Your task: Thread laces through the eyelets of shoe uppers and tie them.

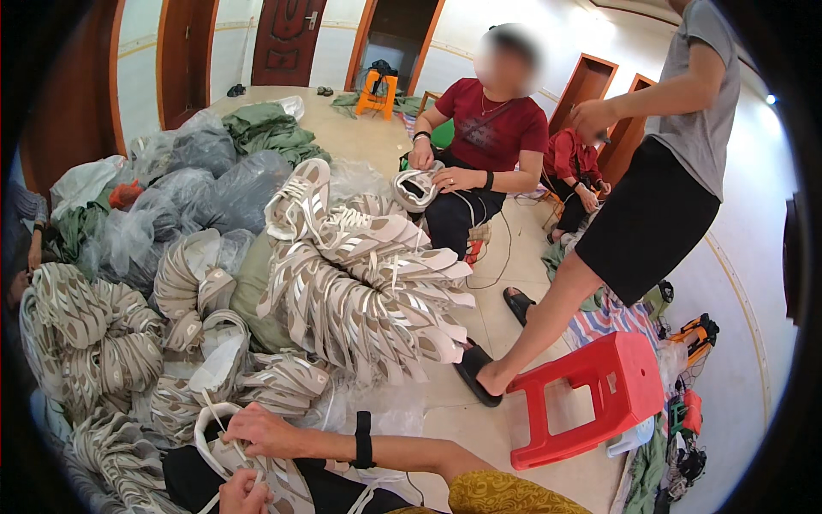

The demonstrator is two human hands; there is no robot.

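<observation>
Just on the near side of the shoe heap (364, 295), a beige sneaker (289, 484) is pinched in the grip of the right hand (265, 430) near its opening and the left hand (244, 493) along its front, looking light, soft and bendy, best held by its padded collar (203, 428).

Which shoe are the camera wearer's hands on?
The shoe at bottom, under the right hand and left hand; others are piled or held by the nearer seated co-worker.
</observation>
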